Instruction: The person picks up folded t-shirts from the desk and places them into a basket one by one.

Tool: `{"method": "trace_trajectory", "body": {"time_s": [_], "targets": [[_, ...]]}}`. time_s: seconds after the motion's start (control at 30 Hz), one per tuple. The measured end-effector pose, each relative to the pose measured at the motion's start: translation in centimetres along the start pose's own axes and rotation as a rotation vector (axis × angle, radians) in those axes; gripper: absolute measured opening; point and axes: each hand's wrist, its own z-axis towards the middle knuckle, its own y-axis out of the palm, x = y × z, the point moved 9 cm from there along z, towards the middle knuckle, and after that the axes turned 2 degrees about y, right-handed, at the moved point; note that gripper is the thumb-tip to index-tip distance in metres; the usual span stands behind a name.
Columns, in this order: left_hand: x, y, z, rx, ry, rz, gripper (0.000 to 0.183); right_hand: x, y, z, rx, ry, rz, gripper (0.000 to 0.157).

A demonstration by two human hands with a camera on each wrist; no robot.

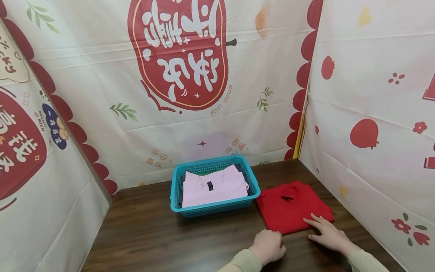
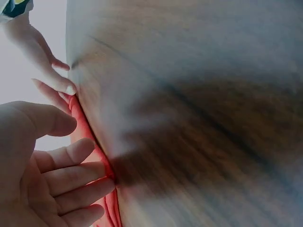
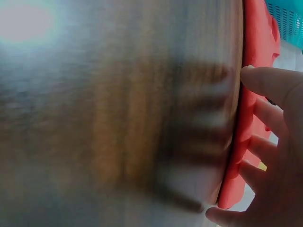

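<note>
A folded red shirt (image 1: 292,211) lies on the table, its round neckline with a dark label toward the back. At its near left corner is my left hand (image 1: 268,245). In the left wrist view that hand's loosely bent fingers (image 2: 80,189) rest against the shirt's edge, the thumb standing apart. My right hand (image 1: 327,234) lies over the near right part of the shirt with fingers spread. The right wrist view shows those fingertips touching the red cloth (image 3: 253,42) and the thumb at its near edge.
Left of the shirt stands a turquoise plastic basket (image 1: 217,207), close beside it. A folded pale pink shirt (image 1: 217,190) lies on top inside, with darker and green cloth showing around it. Printed white cloth walls (image 1: 204,128) border the dark wooden table (image 1: 142,234) behind and at both sides.
</note>
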Motion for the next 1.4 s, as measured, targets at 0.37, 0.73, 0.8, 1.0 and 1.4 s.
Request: {"method": "trace_trajectory", "body": {"time_s": [0.37, 0.73, 0.8, 1.0, 1.4], "targets": [[-1.3, -2.4, 2.2, 0.151, 0.053, -0.005, 0.026, -0.8, -1.5, 1.5, -0.053, 0.027, -0.038, 0.050], [-3.6, 0.9, 4.1, -0.104, -0.054, -0.018, 0.064, -0.4, -4.2, 4.6, 0.127, 0.001, -0.051, 0.058], [-3.7, 1.6, 4.2, -0.149, -0.073, -0.022, 0.063, -0.2, -3.8, 5.1, 0.146, -0.038, -0.023, 0.064], [-3.8, 2.8, 4.1, -0.229, -0.093, -0.015, 0.062, 1.2, -1.7, 6.2, 0.106, -0.083, 0.019, 0.070], [-3.8, 2.7, 4.3, -0.286, -0.085, 0.010, 0.060, 2.0, -1.1, 6.9, 0.029, -0.031, 0.016, 0.072]]}}
